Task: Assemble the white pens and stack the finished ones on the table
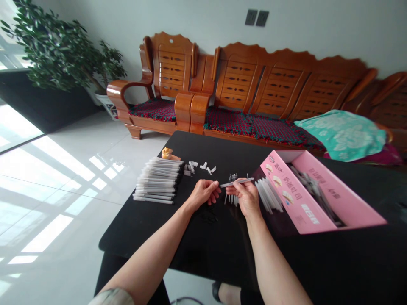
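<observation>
Right hand (pixel 246 197) pinched on pen (pixel 239 182) | left hand (pixel 203 193) curled at its tip, grip unclear | pink box (pixel 313 209) just right

Dark sticks (pixel 313 186) in the pink box (pixel 302 203) — perhaps pens — blur together.

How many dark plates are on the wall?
2. Side by side, high on the wall above the bench: the left plate and the right plate. Others may be out of view.
</observation>
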Tool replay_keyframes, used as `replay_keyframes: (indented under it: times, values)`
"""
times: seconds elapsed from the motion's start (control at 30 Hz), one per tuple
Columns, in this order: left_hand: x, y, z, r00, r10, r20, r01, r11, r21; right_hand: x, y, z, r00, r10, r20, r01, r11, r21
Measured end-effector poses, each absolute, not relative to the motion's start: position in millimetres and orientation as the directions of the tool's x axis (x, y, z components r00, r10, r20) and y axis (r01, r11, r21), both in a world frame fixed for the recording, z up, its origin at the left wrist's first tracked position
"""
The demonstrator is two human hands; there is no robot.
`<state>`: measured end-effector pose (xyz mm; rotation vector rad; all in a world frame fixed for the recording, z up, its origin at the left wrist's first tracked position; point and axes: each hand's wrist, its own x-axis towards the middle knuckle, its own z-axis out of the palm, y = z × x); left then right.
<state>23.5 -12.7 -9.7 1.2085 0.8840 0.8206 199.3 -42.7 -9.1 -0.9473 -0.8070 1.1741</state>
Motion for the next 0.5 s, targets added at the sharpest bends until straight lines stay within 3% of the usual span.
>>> replay_keyframes:
  times: [0.23, 0.5]
  values:
    - [22.7, -12.2, -7.7, 0.363, 0.931, -0.042, -0.157, 0.105, 0.982, 200.2, -41.8, -11.7, 0.209, 0.977, 0.036, -0.379, 0.115, -0.918]
    - [23.2, -12.2, -10.7, 0.443, 0.889, -0.116, -0.069, 0.163, 0.984, 199.6, -42.5, -10.9, 0.211, 0.977, 0.036, -0.376, 0.115, -0.919]
